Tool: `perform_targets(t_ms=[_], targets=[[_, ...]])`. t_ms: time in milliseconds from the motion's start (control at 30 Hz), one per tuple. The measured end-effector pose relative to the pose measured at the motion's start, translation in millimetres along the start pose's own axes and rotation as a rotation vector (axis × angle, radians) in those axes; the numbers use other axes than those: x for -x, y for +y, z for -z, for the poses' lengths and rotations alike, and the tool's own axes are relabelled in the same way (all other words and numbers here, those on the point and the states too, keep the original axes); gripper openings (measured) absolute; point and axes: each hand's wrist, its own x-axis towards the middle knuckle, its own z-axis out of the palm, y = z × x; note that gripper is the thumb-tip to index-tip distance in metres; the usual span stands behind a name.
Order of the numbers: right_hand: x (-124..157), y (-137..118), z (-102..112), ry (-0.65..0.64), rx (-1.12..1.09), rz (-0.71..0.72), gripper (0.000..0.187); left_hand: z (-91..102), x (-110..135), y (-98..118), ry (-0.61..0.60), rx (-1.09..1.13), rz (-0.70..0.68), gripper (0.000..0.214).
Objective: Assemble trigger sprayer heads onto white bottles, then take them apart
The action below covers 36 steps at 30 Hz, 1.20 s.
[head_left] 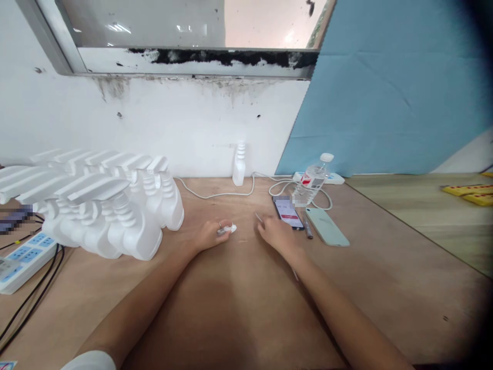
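Observation:
My left hand (209, 235) is closed on a small white piece (231, 228), pinched at the fingertips just above the wooden table. The piece is too small to tell its kind. Across from it, my right hand (276, 234) has its fingers closed on a thin, pale stick-like tool (259, 217). One tip pokes out past the fingers toward the left hand. Most of the tool is hidden by the hand, so its kind does not show. The two hands are apart. Beyond my right hand lie a lit phone (285, 209) and a dark marker pen (308, 229).
White ribbed-neck plastic pieces (133, 226) crowd the left, near a power strip (31, 257) and black cords. A similar single piece (239, 167) stands by the wall. At right are a water bottle (314, 177), a pale green phone (327, 227) and a white cable (231, 195).

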Motion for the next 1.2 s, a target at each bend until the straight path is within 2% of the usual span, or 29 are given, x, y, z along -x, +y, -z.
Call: perform_targets(t_ms=[100,267,467,567,700,800,867,1000,1067,1133,1200], targets=[[-2,19,4,-0.112,0.040,-0.099,0.027,-0.9,1,-3,-0.005,-0.017,-0.003,0.025],[-5,25,5,-0.232,0.014,-0.067,0.015,0.2,2,-2,-0.032,-0.029,-0.040,0.026],[-8,6,1,-0.178,-0.057,-0.028,0.018,6.1,0,7,-0.066,-0.044,-0.053,0.027],[-6,8,0,-0.171,-0.081,-0.006,0.019,6.9,0,9,-0.065,-0.024,-0.031,0.025],[-4,23,4,-0.307,-0.113,-0.003,0.017,4.7,1,9,-0.038,0.000,0.026,0.024],[-5,31,6,-0.411,-0.158,-0.022,0.020,3.5,2,9,-0.017,0.047,0.094,0.031],[-6,29,6,-0.393,-0.204,-0.044,0.020,3.2,2,11,-0.006,0.072,0.120,0.037],[-8,15,6,-0.242,-0.390,-0.069,0.013,3.0,1,12,-0.018,0.084,0.101,0.035],[-8,8,6,-0.181,-0.502,-0.065,0.019,2.8,1,11,-0.037,0.096,0.070,0.032],[-8,1,7,-0.117,-0.745,-0.016,0.022,2.4,1,10,-0.050,0.107,0.044,0.031],[-7,-5,8,-0.044,-1.089,0.102,0.025,2.2,0,9,-0.052,0.121,0.028,0.031]])
